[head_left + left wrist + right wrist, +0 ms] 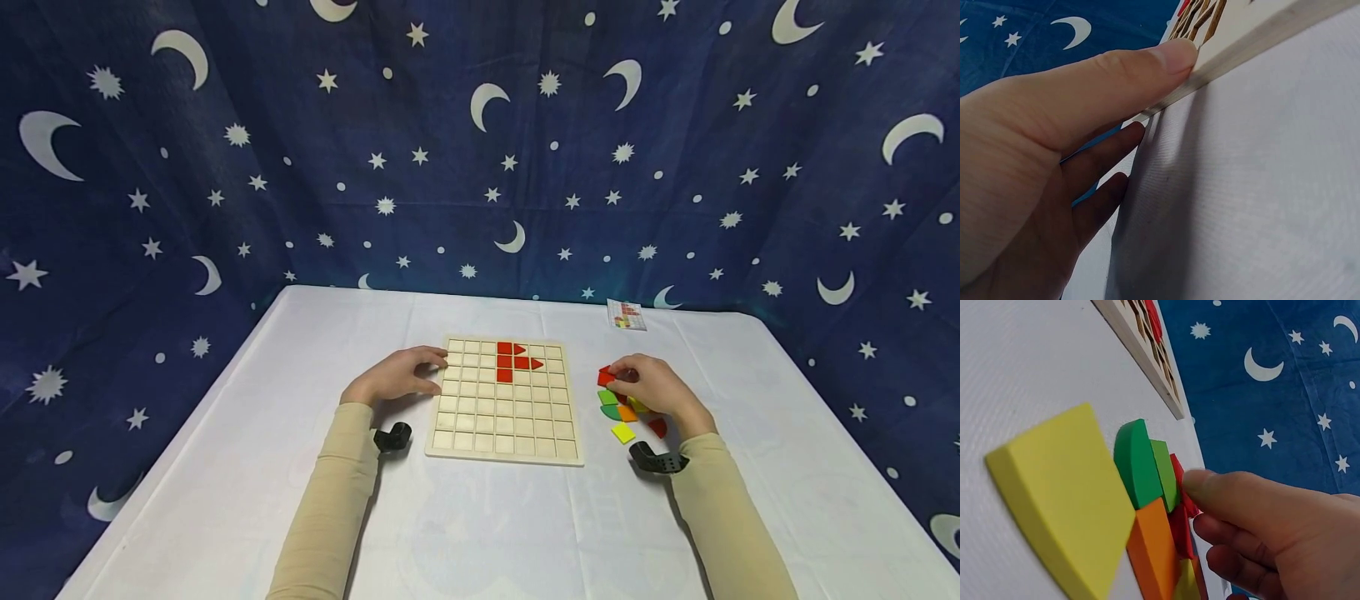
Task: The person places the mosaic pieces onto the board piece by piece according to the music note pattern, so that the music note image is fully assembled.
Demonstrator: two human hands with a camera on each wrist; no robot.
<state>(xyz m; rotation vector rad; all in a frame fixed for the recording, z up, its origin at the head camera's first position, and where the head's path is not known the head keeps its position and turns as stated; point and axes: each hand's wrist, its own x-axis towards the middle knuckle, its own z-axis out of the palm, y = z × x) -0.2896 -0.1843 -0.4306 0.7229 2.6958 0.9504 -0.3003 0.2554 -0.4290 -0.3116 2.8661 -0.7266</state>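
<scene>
My left hand (397,375) lies at the left edge of a square wooden grid board (487,417), fingers loosely spread. In the left wrist view its thumb (1175,56) touches the board's rim. Several red square and triangle tiles (505,362) sit in the board's upper cells. To the right of the board, my right hand (656,386) pinches a red tile (604,377) at the far end of a loose pile, fingertips partly covering it. Close by lie a light green tile (1163,469), a dark green quarter-round tile (1138,462) and an orange tile (1152,547).
A yellow tile (623,432) lies at the pile's near side, with a dark red rounded tile (657,427) beside it. A small printed pattern card (626,316) is near the table's back edge. Star-and-moon cloth (450,167) hangs behind the white table (480,533).
</scene>
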